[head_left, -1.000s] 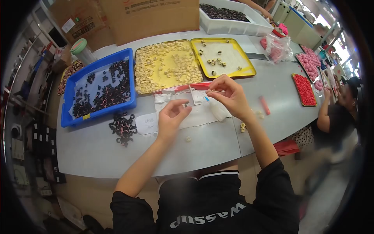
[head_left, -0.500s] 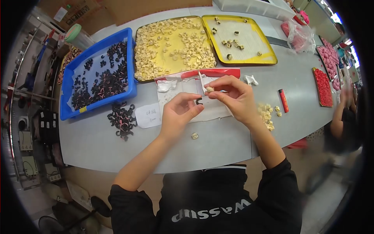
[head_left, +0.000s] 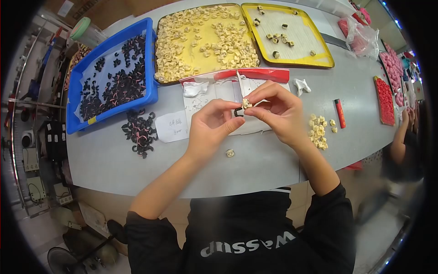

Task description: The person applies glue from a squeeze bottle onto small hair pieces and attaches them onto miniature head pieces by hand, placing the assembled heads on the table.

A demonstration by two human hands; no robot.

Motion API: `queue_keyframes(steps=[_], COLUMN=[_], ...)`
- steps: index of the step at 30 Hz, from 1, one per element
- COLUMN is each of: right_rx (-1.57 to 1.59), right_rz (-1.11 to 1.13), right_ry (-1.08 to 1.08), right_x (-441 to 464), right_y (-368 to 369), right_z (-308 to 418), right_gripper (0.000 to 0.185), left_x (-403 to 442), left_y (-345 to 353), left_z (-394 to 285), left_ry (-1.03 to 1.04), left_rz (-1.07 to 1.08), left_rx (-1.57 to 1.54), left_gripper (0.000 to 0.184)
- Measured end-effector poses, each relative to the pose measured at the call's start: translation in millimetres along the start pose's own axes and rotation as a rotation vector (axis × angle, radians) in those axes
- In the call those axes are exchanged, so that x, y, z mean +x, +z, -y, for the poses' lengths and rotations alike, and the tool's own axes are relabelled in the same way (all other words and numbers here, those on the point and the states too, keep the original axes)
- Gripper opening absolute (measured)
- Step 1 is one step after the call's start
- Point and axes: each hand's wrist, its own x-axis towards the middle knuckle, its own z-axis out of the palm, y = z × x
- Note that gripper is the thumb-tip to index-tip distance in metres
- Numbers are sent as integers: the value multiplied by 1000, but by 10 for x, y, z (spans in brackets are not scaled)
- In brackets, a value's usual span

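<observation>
Cream piece: [head_left: 247, 104] near frame centre, pinched between thumb and fingers of the right hand [head_left: 277, 111].
Black curved piece: [head_left: 238, 112] just beside the cream one, at the fingertips of the left hand [head_left: 211, 128]; contact between the two pieces cannot be told.
Hands: both narrow at the tips, facing each other, each holding its small piece.
Under hands: pale sheet [head_left: 194, 104] with a red edge, white crumpled lump [head_left: 196, 89] on its left part.
Below hands: single loose cream piece [head_left: 230, 153] on the grey tabletop [head_left: 196, 171].
Right of hands: small cream pile [head_left: 318, 137], red stick [head_left: 340, 114] beside it; white scrap [head_left: 301, 86] above.
Left of hands: handwritten white paper [head_left: 171, 128], then black pile [head_left: 139, 132].
Upper left: blue bin [head_left: 151, 82], many black pieces inside.
Upper centre: yellow tray, crowded [head_left: 205, 39] with cream pieces.
Upper right of centre: second yellow tray [head_left: 299, 45], a few scattered pieces.
Far right: red-filled tray [head_left: 384, 101]; another person's arm [head_left: 400, 137] near it.
</observation>
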Motion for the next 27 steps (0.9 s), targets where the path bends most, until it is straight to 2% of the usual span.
queue_keyframes(steps=[15,21,24,27], right_rx=[0,302,415,467], right_rz=[61,86,155,192], right_ry=[-5,275,403,482], right_x=[-27,-22,-22,-28], right_y=[56,-6,-9,-31], right_z=[17,16,57,89], right_gripper=[11,8,11,16], left_x=[-18,-21,-16,-33], left_y=[-31,-3,-42,-27], left_z=[6,18,12,-59], left_ry=[33,219,361,403], left_rz=[-18,-25,-1,-18], left_rx=[-49,97,260,393], left_gripper=[23,31,31,29])
